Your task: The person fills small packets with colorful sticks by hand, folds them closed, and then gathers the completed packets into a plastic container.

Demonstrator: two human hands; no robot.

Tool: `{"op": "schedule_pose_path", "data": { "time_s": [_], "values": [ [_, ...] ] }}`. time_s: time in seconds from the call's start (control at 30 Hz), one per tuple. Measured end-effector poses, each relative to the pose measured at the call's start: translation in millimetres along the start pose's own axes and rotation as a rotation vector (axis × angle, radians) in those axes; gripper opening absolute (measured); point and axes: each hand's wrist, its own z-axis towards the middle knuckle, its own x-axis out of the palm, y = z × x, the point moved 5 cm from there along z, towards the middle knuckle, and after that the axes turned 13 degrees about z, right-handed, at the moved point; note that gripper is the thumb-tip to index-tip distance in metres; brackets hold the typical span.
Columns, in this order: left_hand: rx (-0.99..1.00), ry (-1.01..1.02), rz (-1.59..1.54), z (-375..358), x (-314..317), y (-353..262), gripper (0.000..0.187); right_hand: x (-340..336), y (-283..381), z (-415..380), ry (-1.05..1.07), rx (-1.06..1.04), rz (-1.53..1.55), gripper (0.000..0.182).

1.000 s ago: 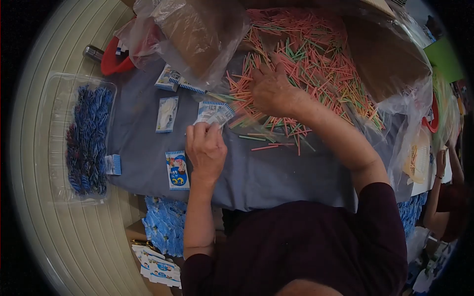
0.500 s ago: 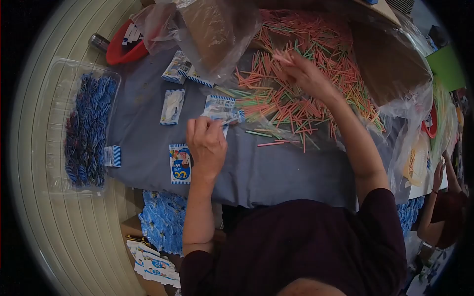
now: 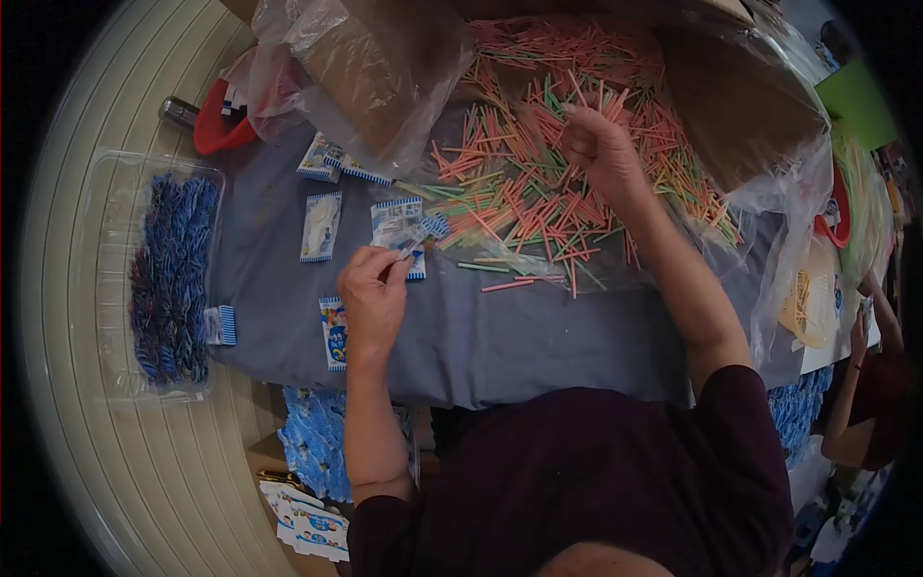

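Note:
My left hand (image 3: 373, 298) pinches a small clear packet with a blue-striped end (image 3: 431, 231), held tilted over the cloth. Just behind it lies another blue and white packet (image 3: 394, 216). Over the spread pile of thin pink, green and orange sticks (image 3: 577, 216), my right hand (image 3: 608, 159) is closed, with a pale pink stick (image 3: 577, 88) rising from its fingertips. To the left of my left hand is a printed packet with a colourful picture (image 3: 334, 332), partly covered by the hand. A white-filled packet (image 3: 321, 227) lies farther up.
A clear plastic tray of dark blue bundled packets (image 3: 178, 279) stands at the left. Behind are a red basin (image 3: 216, 125) and clear plastic sheeting (image 3: 385, 96). Below the table edge are blue packets (image 3: 315, 438) and flat printed cartons (image 3: 312, 527). Another person's arm (image 3: 846, 404) shows at right.
My right hand has shifted slightly and turned over the pile, its fingers now closed with a stick pointing up. My left hand still holds the packet, tilted more steeply. The whole view has shifted slightly.

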Motion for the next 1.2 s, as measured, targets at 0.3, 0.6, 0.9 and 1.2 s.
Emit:
{"op": "schedule_pose_path", "data": {
  "time_s": [0.3, 0.6, 0.9, 1.2],
  "values": [
    [0.016, -0.071, -0.439, -9, 8, -40, 0.014, -8, -10, 5, 0.022, -0.062, -1.023, 0.025],
    [-0.008, 0.116, -0.566, 15, 76, -84, 0.017, 53, 40, -10, 0.202, -0.292, -0.139, 0.03],
    [0.152, 0.04, -0.316, 22, 82, -108, 0.017, 104, 31, -35, 0.329, -0.376, -0.298, 0.037],
    [0.098, 0.083, -0.506, 42, 86, -124, 0.019, 85, 8, -22, 0.3, -0.122, -0.941, 0.06]
  ]
}}
